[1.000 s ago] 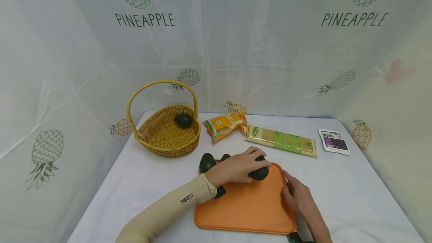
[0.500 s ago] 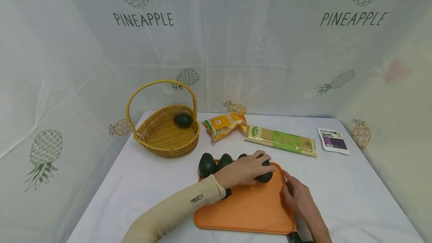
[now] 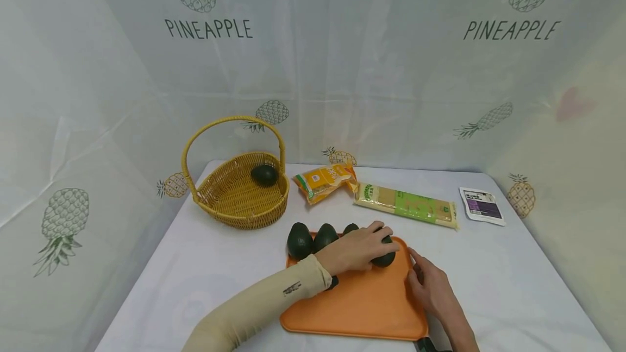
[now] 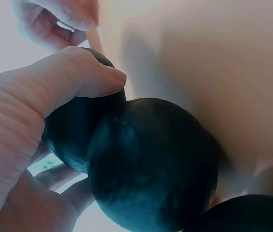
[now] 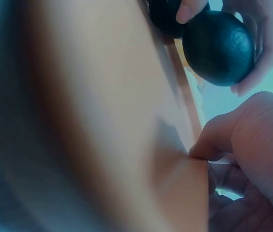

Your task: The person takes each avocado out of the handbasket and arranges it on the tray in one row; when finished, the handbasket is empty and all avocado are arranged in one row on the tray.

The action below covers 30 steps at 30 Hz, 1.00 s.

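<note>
My left hand grips a dark green avocado at the far right corner of the orange tray. In the left wrist view the thumb lies across this avocado, and another avocado sits right against it. Along the tray's far edge, from the left, stand an avocado, a second avocado and a third avocado, partly hidden by my hand. My right hand holds the tray's right edge, with the thumb on the rim in the right wrist view.
A wicker basket with a tall handle stands at the back left, one avocado inside. Behind the tray lie an orange packet and a long green noodle-like packet. A white and purple pouch lies at the right.
My left hand has moved a little right and nearer with the avocado, uncovering more of the avocados along the far edge. The right hand stays on the tray.
</note>
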Tool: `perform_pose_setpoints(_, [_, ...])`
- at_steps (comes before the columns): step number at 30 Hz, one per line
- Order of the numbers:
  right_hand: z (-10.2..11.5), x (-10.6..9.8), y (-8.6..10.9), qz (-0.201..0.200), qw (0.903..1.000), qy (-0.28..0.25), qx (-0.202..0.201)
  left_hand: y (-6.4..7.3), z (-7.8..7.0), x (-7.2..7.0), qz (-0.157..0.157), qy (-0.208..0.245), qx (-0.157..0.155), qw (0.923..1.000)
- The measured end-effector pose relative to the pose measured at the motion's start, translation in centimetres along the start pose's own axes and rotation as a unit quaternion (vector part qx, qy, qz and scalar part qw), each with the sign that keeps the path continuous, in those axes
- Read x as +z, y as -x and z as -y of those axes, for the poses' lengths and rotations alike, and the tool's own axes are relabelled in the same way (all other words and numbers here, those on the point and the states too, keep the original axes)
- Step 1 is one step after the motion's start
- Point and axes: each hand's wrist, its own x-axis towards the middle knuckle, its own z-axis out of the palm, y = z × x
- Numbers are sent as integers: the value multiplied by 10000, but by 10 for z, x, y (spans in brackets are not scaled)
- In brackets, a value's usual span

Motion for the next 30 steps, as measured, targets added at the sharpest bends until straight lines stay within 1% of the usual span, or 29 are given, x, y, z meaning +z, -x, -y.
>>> perform_pose_setpoints(3, [0, 0, -1, 43, 10000, -12, 49, -2, 0, 2, 33, -3, 0, 10000])
perform_pose_setpoints(10, [1, -1, -2, 123, 9998, -12, 150, -4, -1, 9, -17, -76, 9, 10000])
perform_pose_setpoints(15, [3, -2, -2, 174, 9996, -7, 222, -5, -1, 11, 61, -132, -112, 9998])
perform_pose_setpoints(24, [2, -2, -1, 129, 9998, -8, 148, -7, -1, 12, 332, -200, -379, 9985])
perform_pose_setpoints(26, [3, -2, -1, 143, 9997, 0, 174, -8, -1, 13, 291, -260, -396, 9985])
perform_pose_setpoints(30, [3, -1, -2, 154, 9997, 4, 214, -11, -3, 18, 11, -456, -366, 9983])
